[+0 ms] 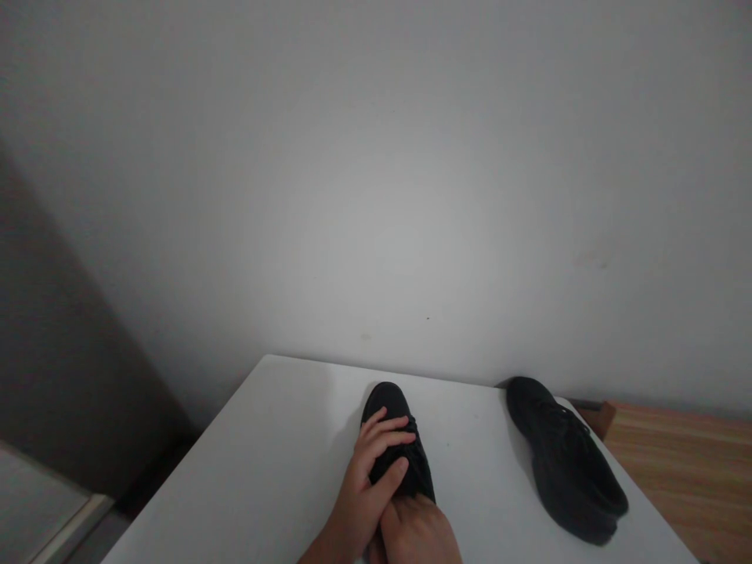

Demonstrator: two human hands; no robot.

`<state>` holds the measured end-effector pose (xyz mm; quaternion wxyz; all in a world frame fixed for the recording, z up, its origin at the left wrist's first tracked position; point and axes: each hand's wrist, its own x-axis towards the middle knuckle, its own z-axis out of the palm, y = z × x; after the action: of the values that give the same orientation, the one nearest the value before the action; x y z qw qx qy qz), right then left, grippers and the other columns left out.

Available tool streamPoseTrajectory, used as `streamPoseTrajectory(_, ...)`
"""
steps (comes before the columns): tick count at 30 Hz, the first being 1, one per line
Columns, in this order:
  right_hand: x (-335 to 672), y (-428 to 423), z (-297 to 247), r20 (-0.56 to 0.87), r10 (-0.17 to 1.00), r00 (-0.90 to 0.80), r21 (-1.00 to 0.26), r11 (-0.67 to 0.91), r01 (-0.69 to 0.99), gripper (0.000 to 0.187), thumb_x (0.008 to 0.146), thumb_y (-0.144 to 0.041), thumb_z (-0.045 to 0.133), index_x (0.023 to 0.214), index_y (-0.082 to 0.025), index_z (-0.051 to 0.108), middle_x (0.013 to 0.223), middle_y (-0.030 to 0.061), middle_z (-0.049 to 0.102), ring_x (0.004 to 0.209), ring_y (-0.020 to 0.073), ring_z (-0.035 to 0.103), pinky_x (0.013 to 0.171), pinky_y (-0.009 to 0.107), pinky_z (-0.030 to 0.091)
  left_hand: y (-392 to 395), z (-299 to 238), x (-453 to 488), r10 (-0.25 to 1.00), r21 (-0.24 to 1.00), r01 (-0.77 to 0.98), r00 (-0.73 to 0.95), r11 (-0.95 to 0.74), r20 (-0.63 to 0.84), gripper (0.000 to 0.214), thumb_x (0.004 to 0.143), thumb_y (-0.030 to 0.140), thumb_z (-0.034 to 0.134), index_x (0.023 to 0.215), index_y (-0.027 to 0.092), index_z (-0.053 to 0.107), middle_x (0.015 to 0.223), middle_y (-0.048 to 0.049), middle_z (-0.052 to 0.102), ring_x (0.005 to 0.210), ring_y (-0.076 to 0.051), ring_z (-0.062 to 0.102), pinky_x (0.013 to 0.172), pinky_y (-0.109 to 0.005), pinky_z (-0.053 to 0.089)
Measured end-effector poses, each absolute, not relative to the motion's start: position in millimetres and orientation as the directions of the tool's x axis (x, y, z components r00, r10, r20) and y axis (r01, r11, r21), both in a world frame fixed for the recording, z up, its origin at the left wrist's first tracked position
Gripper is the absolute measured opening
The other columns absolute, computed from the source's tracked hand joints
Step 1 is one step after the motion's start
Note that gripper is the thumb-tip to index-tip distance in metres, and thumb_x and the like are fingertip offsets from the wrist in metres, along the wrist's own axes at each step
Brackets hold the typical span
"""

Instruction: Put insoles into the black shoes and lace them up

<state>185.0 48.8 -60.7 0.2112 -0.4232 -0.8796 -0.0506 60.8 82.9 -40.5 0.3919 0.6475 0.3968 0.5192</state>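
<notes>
A black lace-up shoe (385, 395) rests on the white table in front of me, its toe toward the wall. My left hand (376, 462) lies over its upper from the left, fingers bent across the lace area and thumb near the tongue. At the shoe's opening is my right hand (418, 533), its fingers curled at the collar; the fingertips are hidden. Both hands touch each other near the thumbs. The heel of this shoe is covered by my hands. A second black shoe (555, 462) lies to the right, with its opening toward the lower right.
The white table (247, 470) stands close to a pale wall (376, 196). Beyond its right edge is a wood-grained surface (681, 462). A pale panel with a light edge (64, 525) shows at the lower left, beside a dark gap.
</notes>
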Motion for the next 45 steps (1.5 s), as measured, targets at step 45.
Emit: streamPoseTrajectory(45,225.9,61.3,-23.8,0.656,0.749,-0.090,-0.680,0.638,0.361,0.020,0.094,-0.008,0.058,0.098,-0.023,0.070,0.087,0.0051,0.071,0.080,0.0175,0.069,0.070,0.025,0.058,78.0,-41.0,62.6,0.883,0.855,0.225,0.160,-0.467,0.441,0.030,0.088,0.009,0.060,0.109,0.027,0.070,0.118,-0.0079,0.070,0.133,-0.030,0.048,0.113,-0.059,0.036)
